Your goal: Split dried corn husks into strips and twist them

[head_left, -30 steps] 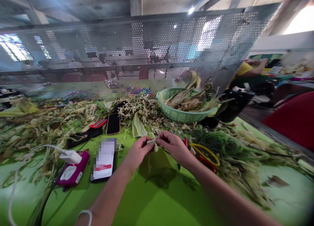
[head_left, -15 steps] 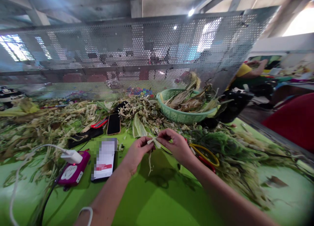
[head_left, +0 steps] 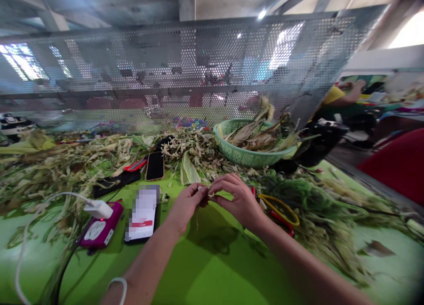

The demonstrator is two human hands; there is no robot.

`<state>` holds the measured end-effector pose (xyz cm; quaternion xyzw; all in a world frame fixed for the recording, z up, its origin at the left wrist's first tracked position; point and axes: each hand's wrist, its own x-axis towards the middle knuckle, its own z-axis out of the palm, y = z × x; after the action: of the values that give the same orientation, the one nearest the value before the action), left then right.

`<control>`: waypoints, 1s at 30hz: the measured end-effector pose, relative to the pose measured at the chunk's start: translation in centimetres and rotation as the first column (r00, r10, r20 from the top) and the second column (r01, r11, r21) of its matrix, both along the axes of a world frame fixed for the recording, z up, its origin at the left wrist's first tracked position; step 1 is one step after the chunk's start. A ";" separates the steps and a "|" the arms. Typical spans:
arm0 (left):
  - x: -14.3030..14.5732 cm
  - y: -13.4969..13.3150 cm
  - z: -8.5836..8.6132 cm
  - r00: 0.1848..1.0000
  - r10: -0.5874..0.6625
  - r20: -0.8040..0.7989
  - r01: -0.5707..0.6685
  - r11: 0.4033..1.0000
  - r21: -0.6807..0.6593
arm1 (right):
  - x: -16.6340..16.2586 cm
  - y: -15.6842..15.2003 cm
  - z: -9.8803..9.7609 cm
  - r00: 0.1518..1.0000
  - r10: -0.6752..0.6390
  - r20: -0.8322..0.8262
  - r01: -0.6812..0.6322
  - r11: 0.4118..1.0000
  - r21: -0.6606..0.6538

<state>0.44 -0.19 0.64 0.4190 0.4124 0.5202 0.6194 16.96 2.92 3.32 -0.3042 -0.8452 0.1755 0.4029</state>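
Over the green table point(head_left: 212, 269), my left hand point(head_left: 185, 207) pinches a small pale strip of corn husk point(head_left: 200, 188). A thin strand hangs below its fingers. Close against it, my right hand point(head_left: 236, 201) has thumb and fingertips closed on the same small piece; most of the strip is hidden by the fingers. A wider pale green corn husk point(head_left: 189, 169) lies just beyond my hands. Beside my right wrist is a hand tool with yellow and red handles point(head_left: 281, 207), its head hidden behind the hand.
Left lie a lit phone point(head_left: 144, 214), a magenta power adapter point(head_left: 101, 227) with a white charger, a dark phone point(head_left: 155, 165) and a red cutter point(head_left: 135, 164). Dried husk scraps point(head_left: 82, 163) spread behind. A green basket point(head_left: 255, 157) holds husks before a perforated metal screen point(head_left: 149, 66). A person sits far right.
My fingers have drawn closer around the husk strip, so less of it shows. The hanging strand looks shorter and thinner. The view has shifted slightly.
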 end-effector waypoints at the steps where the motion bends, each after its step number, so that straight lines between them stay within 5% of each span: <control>1: 0.0 0.1 0.0 1.000 0.007 -0.005 -0.007 1.000 0.012 | -0.1 -0.1 0.0 1.000 0.004 -0.007 -0.004 1.000 -0.013; 11: 0.0 0.3 0.0 0.950 0.130 -0.285 -0.077 0.979 0.188 | -0.3 -0.2 -1.1 0.985 -0.086 -0.151 0.052 0.975 -0.217; 21: 0.3 -0.1 0.1 0.951 0.070 -0.303 -0.012 0.982 0.190 | -0.2 0.0 -1.6 0.962 -0.167 -0.214 0.103 0.954 -0.281; 30: 0.4 -0.4 0.1 0.819 0.154 -0.553 0.005 0.961 0.276 | -0.5 -0.6 -1.0 0.971 -0.135 -0.197 0.058 0.933 -0.356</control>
<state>0.85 -0.56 0.75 0.6174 0.5214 0.4456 0.3851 16.44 2.37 2.27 -0.3906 -0.7354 0.3342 0.4415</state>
